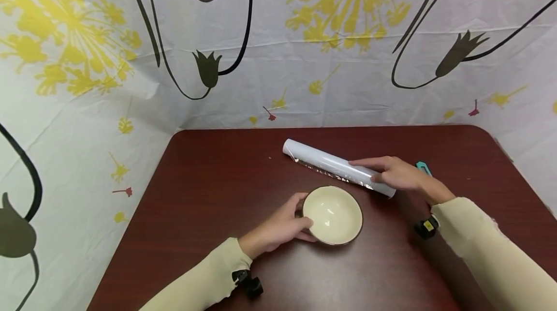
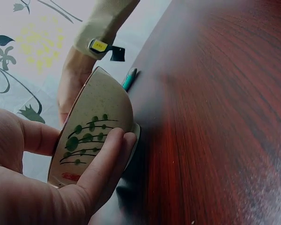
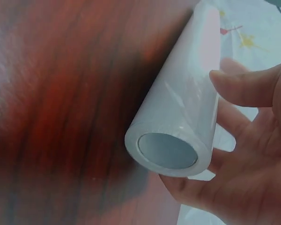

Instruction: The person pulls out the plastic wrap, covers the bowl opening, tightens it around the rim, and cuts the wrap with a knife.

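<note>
My left hand (image 1: 283, 226) grips a round bowl (image 1: 332, 214) by its left side, thumb at the rim and fingers along the outer wall. Cream inside, the bowl (image 2: 96, 112) has a speckled outside with a green and black leafy pattern in the left wrist view. It stands tipped on its side there. Beyond it lies a white roll of plastic wrap (image 1: 322, 158), slanting across the table. My right hand (image 1: 398, 173) touches the roll's right end with fairly straight fingers. In the right wrist view, the thumb and fingers (image 3: 243, 89) sit along one side of the roll (image 3: 182, 93), its hollow core facing the camera.
A small teal tool (image 1: 423, 168) lies behind my right hand, partly hidden by it. The dark red wooden table (image 1: 209, 170) ends at a wall hung with white flower-patterned cloth (image 1: 270, 79). Small black cameras are strapped to both wrists.
</note>
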Motion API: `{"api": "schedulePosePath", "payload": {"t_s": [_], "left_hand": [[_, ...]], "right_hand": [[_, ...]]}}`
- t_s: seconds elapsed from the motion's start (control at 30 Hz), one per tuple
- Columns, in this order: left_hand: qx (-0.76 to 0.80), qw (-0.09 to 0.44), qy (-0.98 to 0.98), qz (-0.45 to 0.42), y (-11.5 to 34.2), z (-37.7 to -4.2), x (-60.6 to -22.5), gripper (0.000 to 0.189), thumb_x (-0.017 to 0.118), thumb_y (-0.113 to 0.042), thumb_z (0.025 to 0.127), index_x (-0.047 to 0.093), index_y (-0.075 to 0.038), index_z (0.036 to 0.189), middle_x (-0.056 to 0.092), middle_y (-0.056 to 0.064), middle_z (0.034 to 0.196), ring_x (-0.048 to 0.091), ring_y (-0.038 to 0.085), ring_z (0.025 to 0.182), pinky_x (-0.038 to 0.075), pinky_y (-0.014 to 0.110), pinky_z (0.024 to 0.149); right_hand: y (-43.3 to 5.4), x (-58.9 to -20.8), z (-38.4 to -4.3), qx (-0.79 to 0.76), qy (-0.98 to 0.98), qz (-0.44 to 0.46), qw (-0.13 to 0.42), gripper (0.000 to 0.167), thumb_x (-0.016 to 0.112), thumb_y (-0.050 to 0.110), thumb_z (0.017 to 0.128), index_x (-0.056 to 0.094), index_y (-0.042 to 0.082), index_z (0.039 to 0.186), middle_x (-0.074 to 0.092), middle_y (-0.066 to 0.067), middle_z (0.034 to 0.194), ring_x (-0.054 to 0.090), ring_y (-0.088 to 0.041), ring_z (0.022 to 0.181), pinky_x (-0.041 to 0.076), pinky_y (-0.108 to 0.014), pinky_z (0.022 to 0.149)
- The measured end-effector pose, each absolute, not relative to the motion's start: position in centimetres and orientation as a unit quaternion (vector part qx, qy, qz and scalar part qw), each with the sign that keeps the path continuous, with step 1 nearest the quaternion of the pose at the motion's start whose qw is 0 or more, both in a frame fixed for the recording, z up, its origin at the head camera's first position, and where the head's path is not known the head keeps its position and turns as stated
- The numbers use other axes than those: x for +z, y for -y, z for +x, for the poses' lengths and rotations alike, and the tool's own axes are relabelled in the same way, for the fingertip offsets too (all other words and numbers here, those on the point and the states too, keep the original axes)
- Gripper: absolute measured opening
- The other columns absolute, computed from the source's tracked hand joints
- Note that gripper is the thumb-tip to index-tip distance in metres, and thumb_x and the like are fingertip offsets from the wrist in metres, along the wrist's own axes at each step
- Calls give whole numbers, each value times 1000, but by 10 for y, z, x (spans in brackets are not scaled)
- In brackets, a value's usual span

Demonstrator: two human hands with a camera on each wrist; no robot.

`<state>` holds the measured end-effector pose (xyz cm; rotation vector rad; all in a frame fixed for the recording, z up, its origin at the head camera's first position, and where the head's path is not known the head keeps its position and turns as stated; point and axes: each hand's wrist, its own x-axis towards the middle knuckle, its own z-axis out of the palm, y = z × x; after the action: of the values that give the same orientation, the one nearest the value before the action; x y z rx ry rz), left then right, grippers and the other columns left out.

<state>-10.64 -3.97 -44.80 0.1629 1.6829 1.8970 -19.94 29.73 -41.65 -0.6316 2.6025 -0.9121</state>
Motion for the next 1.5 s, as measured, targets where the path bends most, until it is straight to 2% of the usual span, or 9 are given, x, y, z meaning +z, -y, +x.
{"api": "schedulePosePath", "payload": {"t_s": [0.13, 0.2, 0.47, 0.7, 0.9, 1.1, 1.17, 1.4, 1.5], "left_hand": [[714, 299, -630, 65, 37, -105, -448, 73, 58, 12, 94, 31, 5, 161, 48, 25, 151, 74, 42, 104, 67, 52, 84], [713, 299, -630, 66, 36, -105, -449, 73, 59, 12, 94, 31, 5, 162, 48, 25, 151, 74, 41, 105, 67, 51, 84], [715, 292, -632, 69, 32, -104, -451, 72, 58, 13, 94, 32, 6, 161, 48, 26, 152, 74, 39, 106, 67, 50, 83], [716, 281, -635, 69, 29, -103, -451, 71, 59, 13, 95, 32, 7, 160, 49, 27, 150, 72, 40, 110, 67, 49, 83], [716, 279, -637, 65, 27, -101, -450, 71, 60, 13, 95, 33, 7, 160, 49, 27, 149, 71, 40, 112, 67, 48, 84], [718, 279, -635, 63, 27, -101, -450, 71, 59, 13, 94, 33, 7, 160, 48, 27, 151, 70, 41, 113, 67, 49, 84], [719, 277, -635, 62, 27, -100, -451, 71, 59, 14, 94, 34, 7, 160, 48, 27, 151, 70, 41, 112, 67, 49, 84], [724, 267, -633, 64, 24, -101, -452, 70, 58, 14, 92, 35, 8, 158, 51, 26, 147, 70, 38, 110, 67, 48, 84], [725, 264, -633, 64, 23, -101, -453, 70, 58, 14, 92, 35, 8, 158, 51, 26, 145, 70, 38, 109, 67, 48, 83]], "right_hand": [[-300, -417, -208, -323, -906, -216, 169, 58, 64, -3, 99, 65, 13, 155, 62, -18, 156, 56, -41, 142, 49, -54, 106], [-301, -417, -210, -330, -903, -211, 178, 57, 62, -1, 101, 65, 14, 156, 62, -17, 155, 57, -39, 138, 49, -51, 104], [-300, -419, -220, -353, -889, -214, 200, 54, 60, 1, 105, 63, 15, 157, 60, -14, 158, 52, -36, 146, 43, -49, 112], [-302, -419, -229, -364, -877, -226, 219, 55, 58, 0, 105, 64, 17, 157, 63, -13, 154, 54, -30, 137, 43, -38, 107], [-300, -420, -238, -365, -872, -231, 232, 55, 58, 0, 105, 65, 19, 156, 61, -11, 157, 52, -30, 143, 40, -47, 114], [-299, -420, -248, -346, -873, -241, 247, 57, 56, -1, 104, 65, 17, 156, 60, -13, 157, 53, -30, 137, 44, -38, 107], [-298, -419, -250, -342, -871, -248, 249, 57, 56, -2, 103, 66, 18, 155, 60, -12, 158, 52, -29, 139, 43, -39, 108], [-296, -418, -257, -348, -863, -264, 256, 57, 58, -4, 102, 67, 16, 154, 58, -13, 161, 47, -35, 151, 37, -57, 121], [-295, -417, -259, -347, -861, -271, 253, 58, 58, -6, 101, 67, 15, 154, 59, -12, 160, 47, -34, 151, 37, -57, 121]]}}
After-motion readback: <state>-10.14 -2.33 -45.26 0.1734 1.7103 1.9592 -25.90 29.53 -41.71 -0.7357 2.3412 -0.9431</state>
